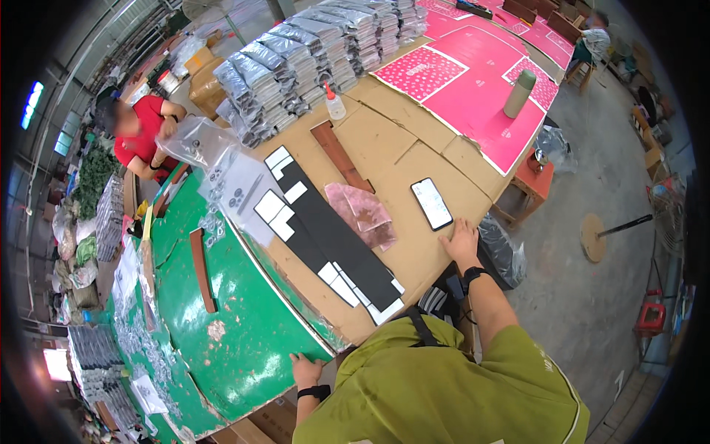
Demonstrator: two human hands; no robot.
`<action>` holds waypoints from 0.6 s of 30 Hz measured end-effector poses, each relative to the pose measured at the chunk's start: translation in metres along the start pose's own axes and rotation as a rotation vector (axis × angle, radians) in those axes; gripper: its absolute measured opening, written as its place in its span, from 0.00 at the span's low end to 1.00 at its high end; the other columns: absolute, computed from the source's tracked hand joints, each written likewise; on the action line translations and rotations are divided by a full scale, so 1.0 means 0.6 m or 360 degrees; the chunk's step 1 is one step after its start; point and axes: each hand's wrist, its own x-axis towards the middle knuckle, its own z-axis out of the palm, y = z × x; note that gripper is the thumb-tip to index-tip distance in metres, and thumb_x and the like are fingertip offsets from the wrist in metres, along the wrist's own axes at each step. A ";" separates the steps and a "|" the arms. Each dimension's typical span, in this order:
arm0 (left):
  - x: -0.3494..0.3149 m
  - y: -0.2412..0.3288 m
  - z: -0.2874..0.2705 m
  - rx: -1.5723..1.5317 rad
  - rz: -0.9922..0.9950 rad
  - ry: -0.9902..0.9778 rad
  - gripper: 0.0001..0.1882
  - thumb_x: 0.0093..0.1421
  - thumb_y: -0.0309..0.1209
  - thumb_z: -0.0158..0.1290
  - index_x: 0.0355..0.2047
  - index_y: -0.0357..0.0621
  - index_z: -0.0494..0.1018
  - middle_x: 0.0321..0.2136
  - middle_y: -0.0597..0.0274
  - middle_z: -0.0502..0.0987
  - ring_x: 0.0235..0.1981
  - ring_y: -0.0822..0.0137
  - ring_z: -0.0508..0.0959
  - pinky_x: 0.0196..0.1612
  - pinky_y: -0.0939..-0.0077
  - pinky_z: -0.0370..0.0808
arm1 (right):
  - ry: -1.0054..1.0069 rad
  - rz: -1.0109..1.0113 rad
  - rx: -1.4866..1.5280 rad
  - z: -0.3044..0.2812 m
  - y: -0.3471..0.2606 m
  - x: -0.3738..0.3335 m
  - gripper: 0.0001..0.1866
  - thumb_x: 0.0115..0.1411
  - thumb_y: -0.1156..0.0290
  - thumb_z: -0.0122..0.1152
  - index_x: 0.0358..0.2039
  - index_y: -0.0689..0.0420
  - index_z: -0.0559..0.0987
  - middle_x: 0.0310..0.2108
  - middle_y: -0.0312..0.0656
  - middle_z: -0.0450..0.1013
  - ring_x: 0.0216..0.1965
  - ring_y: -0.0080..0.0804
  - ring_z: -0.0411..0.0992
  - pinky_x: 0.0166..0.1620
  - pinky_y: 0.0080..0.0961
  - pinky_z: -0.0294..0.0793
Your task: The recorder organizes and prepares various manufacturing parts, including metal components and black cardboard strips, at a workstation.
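My right hand (463, 241) rests on the cardboard-covered table (414, 163) at its right edge, fingers spread, holding nothing. Just beyond it lies a smartphone (431, 203) with a lit screen, not touched. At the near edge of the green tabletop (244, 348), my left hand (305, 370) leans with its fingers stretched out. Between the hands lie two long black strips (347, 255) side by side, with white patches at their ends. A crumpled pink cloth (361, 214) lies beside them. Farther off is a flat reddish-brown strip (340, 157).
A clear glue bottle with a red tip (334, 102) stands before stacked plastic-wrapped bundles (285, 63). A green tumbler (521, 94) stands on pink printed sheets (481, 63). Another brown strip (201, 270) lies on the green top. A person in red (148, 133) handles clear plastic (200, 140).
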 end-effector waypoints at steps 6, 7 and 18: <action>0.005 0.007 -0.006 -0.0013 -0.0044 -0.0051 0.38 0.48 0.43 0.58 0.52 0.25 0.65 0.60 0.25 0.54 0.56 0.42 0.68 0.55 0.61 0.69 | -0.0008 0.0002 0.0013 0.000 -0.005 -0.003 0.44 0.51 0.50 0.62 0.61 0.64 0.61 0.65 0.51 0.55 0.67 0.44 0.48 0.66 0.45 0.46; 0.005 0.008 -0.008 -0.0005 -0.0061 -0.0074 0.38 0.48 0.44 0.58 0.52 0.25 0.66 0.60 0.25 0.55 0.55 0.42 0.68 0.55 0.61 0.70 | -0.0006 0.0004 0.0013 0.000 -0.005 -0.004 0.44 0.51 0.50 0.62 0.61 0.64 0.61 0.65 0.51 0.55 0.67 0.44 0.48 0.66 0.45 0.46; 0.004 0.010 -0.010 0.0011 -0.0046 -0.0041 0.40 0.46 0.44 0.58 0.53 0.24 0.65 0.58 0.23 0.56 0.50 0.42 0.73 0.52 0.60 0.72 | -0.0006 0.0021 -0.0032 0.008 -0.006 0.002 0.43 0.52 0.51 0.62 0.62 0.61 0.61 0.65 0.52 0.54 0.67 0.45 0.49 0.66 0.45 0.48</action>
